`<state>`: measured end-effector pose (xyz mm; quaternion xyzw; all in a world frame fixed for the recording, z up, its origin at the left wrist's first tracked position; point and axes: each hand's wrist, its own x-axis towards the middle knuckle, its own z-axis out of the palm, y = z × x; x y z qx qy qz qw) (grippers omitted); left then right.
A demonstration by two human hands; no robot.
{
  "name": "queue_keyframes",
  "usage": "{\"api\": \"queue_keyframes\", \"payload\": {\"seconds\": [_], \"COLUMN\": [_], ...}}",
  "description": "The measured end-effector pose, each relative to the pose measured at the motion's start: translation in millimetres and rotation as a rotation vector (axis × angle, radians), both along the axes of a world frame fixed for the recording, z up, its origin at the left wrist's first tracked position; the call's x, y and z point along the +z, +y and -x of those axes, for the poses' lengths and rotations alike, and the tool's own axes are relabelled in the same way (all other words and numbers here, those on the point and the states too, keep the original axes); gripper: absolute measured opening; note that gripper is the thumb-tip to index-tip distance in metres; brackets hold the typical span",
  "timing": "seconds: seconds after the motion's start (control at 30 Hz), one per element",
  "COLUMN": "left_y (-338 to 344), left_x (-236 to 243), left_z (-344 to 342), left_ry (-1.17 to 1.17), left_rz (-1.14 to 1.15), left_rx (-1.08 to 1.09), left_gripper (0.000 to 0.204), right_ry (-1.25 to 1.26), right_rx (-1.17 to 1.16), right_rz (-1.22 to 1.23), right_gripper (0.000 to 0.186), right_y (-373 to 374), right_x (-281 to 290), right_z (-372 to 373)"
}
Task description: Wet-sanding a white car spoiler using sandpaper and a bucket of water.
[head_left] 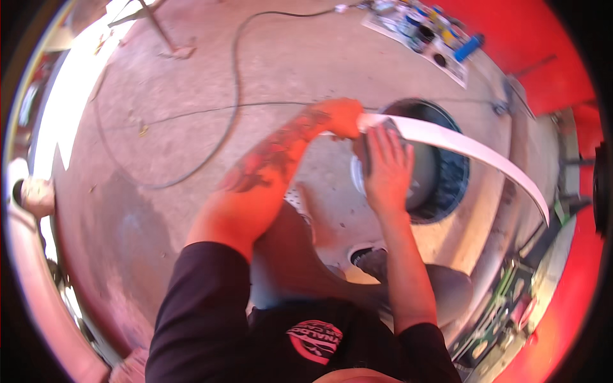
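A long white curved strip [447,135] arcs over a black bucket [454,191] and bends down toward the right. My left hand [343,119] is closed around the strip's left end. Close beside it, my right hand [389,163] presses a dark grey pad [366,152] to the strip, its fingers lying along the pad. Most of the pad is covered by that hand, so its exact kind cannot be told. The bucket stands on the floor beneath the strip and holds greyish liquid.
A dark hose [235,70] loops across the concrete floor [185,83]. Several cans and bottles [421,32] stand on a sheet at the far right, near a red surface [517,32]. Assorted tools and parts [491,313] lie at the lower right. A stand's leg [156,27] rests at the far left.
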<state>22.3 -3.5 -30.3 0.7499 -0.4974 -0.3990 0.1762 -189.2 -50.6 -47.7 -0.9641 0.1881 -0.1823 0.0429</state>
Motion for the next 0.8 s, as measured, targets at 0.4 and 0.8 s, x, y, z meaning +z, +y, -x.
{"api": "queue_keyframes", "payload": {"seconds": [0.4, 0.8], "left_y": [-9.9, -9.0], "left_x": [35.6, 46.6], "left_z": [12.9, 17.7], "left_ry": [0.062, 0.059], "left_rz": [-0.132, -0.126], "left_rx": [0.039, 0.088], "left_gripper": [0.032, 0.02], "right_ry": [-0.042, -0.216], "right_rx": [-0.277, -0.441], "right_rz": [-0.021, -0.127], "right_gripper": [0.057, 0.058], "right_y": [-47.5, -146.6], "right_x": [6.2, -18.6], "right_z": [35.2, 92.1]}}
